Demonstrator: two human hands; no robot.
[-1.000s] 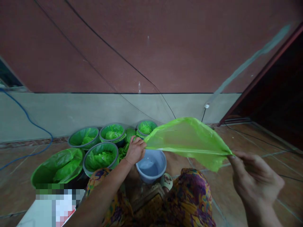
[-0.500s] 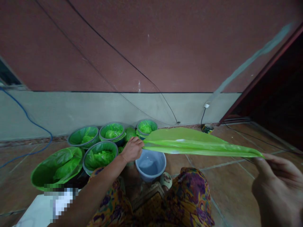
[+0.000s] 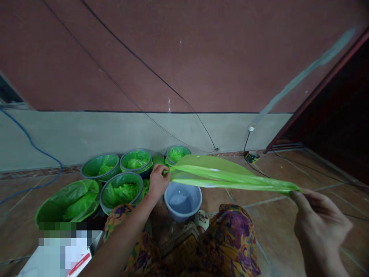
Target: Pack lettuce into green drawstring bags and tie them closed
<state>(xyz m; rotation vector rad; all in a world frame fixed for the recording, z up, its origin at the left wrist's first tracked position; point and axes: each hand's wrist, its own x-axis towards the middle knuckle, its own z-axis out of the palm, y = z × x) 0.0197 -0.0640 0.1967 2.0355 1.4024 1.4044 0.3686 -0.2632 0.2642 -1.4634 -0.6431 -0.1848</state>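
Observation:
A green plastic bag [image 3: 219,171] is stretched lengthwise between my two hands, with several folds along it. My left hand [image 3: 158,179] grips its left end, fingers closed. At the right end, my right hand [image 3: 319,219] pinches the gathered tip between thumb and fingers. Below the bag, a grey-blue bucket [image 3: 183,202] without a liner stands on the floor between my feet. To the left, several bins lined with green bags stand close together, among them a grey-rimmed bin [image 3: 121,192] and a larger one [image 3: 67,202] in front.
A white box [image 3: 52,254] lies at the lower left, partly blurred out. A blue hose [image 3: 31,140] runs down the left wall. Black cables hang along the wall [image 3: 173,57]. A small dark tin [image 3: 252,157] stands by the socket [image 3: 251,128]. A dark doorway [image 3: 334,104] opens at the right.
My right hand has moved left and the bag's span has shortened. My left hand has shifted slightly left. The bag's folds have separated a little near its left end.

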